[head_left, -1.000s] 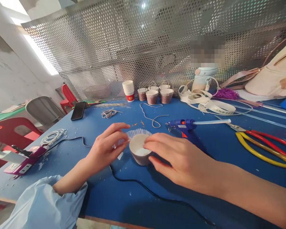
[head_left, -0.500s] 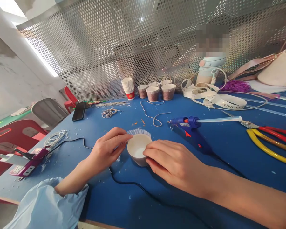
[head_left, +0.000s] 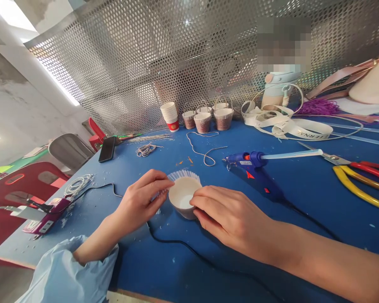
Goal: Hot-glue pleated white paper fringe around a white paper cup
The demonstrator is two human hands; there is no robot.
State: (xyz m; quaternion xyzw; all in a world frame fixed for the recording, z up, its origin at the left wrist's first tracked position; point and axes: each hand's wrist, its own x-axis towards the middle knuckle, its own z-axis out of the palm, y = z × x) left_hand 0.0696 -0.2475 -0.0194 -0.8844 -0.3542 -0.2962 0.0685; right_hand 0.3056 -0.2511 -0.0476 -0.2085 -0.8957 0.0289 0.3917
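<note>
A paper cup with a white inside stands before me on the blue table, its mouth turned up toward me. My right hand grips its right side, fingertips over the rim and thumb low on the outer wall. Around the cup's far side runs a white, see-through pleated trim. At the cup's left edge, my left hand pinches the trim between thumb and fingers; the fingertips partly hide that end. Beyond the right hand lies a blue glue gun with a clear glue stick in its back.
Small cup baskets with handles and stacked paper cups stand at the back. Loose cord lies before them. Scissors, white ribbon and a bottle are right; a phone and power strip left. A black cable crosses in front.
My view has shifted slightly, so the surroundings sit a little differently. Both hands stay at the cup with almost the same hold.
</note>
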